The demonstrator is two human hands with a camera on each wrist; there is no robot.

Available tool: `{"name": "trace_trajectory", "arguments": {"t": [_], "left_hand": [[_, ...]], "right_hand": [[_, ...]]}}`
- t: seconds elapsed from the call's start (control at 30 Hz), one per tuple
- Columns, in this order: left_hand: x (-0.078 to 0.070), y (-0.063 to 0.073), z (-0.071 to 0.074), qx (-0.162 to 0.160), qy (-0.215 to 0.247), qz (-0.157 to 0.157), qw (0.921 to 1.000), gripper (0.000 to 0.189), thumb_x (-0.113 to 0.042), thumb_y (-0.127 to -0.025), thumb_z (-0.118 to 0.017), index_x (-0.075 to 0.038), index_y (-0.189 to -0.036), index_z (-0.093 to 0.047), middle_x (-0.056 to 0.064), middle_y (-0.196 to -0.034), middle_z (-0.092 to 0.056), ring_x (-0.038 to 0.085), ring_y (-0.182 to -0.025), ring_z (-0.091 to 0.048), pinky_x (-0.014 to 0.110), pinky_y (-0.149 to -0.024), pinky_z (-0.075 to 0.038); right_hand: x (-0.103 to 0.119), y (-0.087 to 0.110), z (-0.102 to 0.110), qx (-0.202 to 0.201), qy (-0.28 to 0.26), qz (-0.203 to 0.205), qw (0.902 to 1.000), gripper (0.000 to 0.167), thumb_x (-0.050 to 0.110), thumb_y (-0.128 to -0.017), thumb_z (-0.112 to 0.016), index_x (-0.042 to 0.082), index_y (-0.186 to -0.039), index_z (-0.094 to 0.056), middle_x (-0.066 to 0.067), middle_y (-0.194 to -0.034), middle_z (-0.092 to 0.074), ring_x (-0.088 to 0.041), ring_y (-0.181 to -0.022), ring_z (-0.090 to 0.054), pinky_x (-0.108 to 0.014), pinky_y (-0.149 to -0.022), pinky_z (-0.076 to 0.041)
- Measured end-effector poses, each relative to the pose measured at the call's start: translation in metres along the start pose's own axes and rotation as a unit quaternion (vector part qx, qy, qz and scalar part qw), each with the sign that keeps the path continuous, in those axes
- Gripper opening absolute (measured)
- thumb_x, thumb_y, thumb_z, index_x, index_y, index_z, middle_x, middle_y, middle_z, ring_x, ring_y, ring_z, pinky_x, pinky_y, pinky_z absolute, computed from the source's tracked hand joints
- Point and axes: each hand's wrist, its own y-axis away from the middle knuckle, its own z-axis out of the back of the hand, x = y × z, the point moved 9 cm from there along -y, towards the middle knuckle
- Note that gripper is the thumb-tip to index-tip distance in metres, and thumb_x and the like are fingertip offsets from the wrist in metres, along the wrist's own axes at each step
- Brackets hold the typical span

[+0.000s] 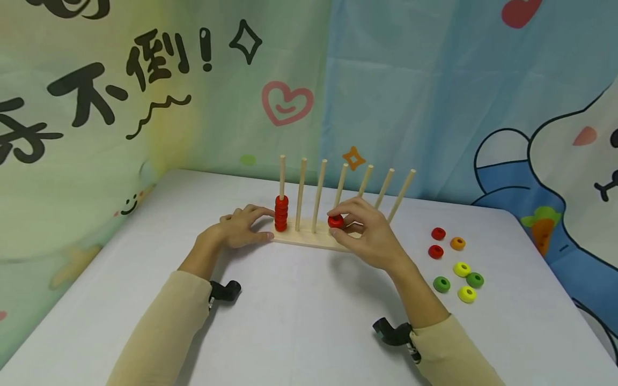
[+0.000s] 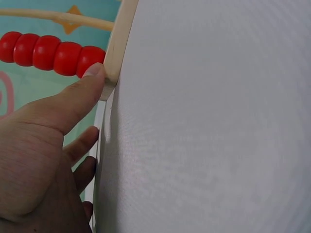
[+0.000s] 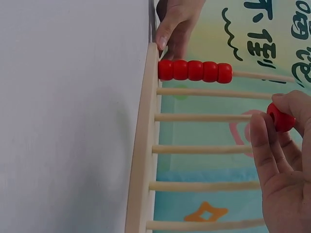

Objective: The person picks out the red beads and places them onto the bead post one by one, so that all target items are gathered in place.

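Observation:
My right hand (image 1: 370,236) pinches a red bead (image 3: 285,120) between thumb and fingertips. In the head view that bead is in front of the row of upright pegs; in the right wrist view it is off the peg tips. The wooden pegs stand on a long pale base (image 1: 309,241). Several red beads (image 2: 44,52) are stacked on the leftmost peg (image 1: 282,177). My left hand (image 1: 241,228) touches the base's left end, its thumb (image 2: 80,94) beside the lowest bead. The left index fingertip is partly hidden near the stack.
Loose on the white table (image 1: 289,311), to the right, lie two red beads (image 1: 438,234), an orange bead (image 1: 457,243), two yellow beads (image 1: 466,294) and two green beads (image 1: 441,284). A printed cloth (image 1: 401,80) hangs behind the table.

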Motion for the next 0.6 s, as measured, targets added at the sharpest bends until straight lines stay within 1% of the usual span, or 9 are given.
{"name": "trace_trajectory", "arguments": {"t": [0.1, 0.2, 0.3, 0.43, 0.6], "left_hand": [[-0.001, 0.0, -0.001, 0.0, 0.0, 0.0, 1.0, 0.066, -0.059, -0.095, -0.063, -0.035, -0.153, -0.042, 0.012, -0.162, -0.033, 0.04, -0.135, -0.04, 0.073, -0.11, -0.023], [0.002, 0.002, 0.0, -0.002, 0.001, -0.004, 1.0, 0.067, -0.059, -0.095, -0.063, -0.034, -0.154, -0.042, 0.012, -0.161, -0.034, 0.04, -0.134, -0.041, 0.072, -0.109, -0.025], [0.001, 0.001, 0.0, -0.002, 0.002, -0.008, 1.0, 0.068, -0.06, -0.094, -0.063, -0.034, -0.154, -0.042, 0.012, -0.161, -0.034, 0.039, -0.133, -0.041, 0.072, -0.108, -0.026], [0.001, 0.002, 0.0, 0.0, 0.005, -0.005, 1.0, 0.068, -0.06, -0.094, -0.063, -0.035, -0.154, -0.042, 0.012, -0.161, -0.034, 0.039, -0.134, -0.041, 0.071, -0.108, -0.025], [0.003, 0.001, 0.001, -0.001, 0.001, 0.0, 1.0, 0.067, -0.06, -0.095, -0.062, -0.036, -0.154, -0.041, 0.011, -0.161, -0.033, 0.038, -0.135, -0.04, 0.07, -0.109, -0.025]], "right_hand": [[-0.001, -0.002, -0.004, 0.001, -0.006, -0.006, 1.0, 0.028, 0.004, -0.091, -0.076, 0.012, -0.117, -0.072, -0.005, -0.116, -0.062, -0.019, -0.086, -0.068, -0.03, -0.08, -0.061], [0.001, -0.007, -0.01, 0.003, -0.016, -0.003, 0.9999, 0.027, 0.004, -0.091, -0.077, 0.011, -0.117, -0.072, -0.006, -0.115, -0.063, -0.02, -0.085, -0.068, -0.029, -0.079, -0.061], [0.001, -0.01, -0.013, 0.001, -0.027, 0.002, 0.9996, 0.027, 0.003, -0.091, -0.076, 0.009, -0.117, -0.072, -0.006, -0.114, -0.063, -0.021, -0.085, -0.068, -0.029, -0.079, -0.061], [0.003, -0.013, -0.018, 0.005, -0.038, 0.005, 0.9993, 0.027, 0.003, -0.091, -0.076, 0.008, -0.117, -0.072, -0.006, -0.114, -0.062, -0.021, -0.085, -0.067, -0.03, -0.08, -0.061], [0.009, -0.019, -0.022, 0.0, -0.037, 0.016, 0.9992, 0.028, 0.003, -0.09, -0.077, 0.01, -0.117, -0.072, -0.005, -0.115, -0.062, -0.021, -0.087, -0.068, -0.032, -0.082, -0.061]]}}
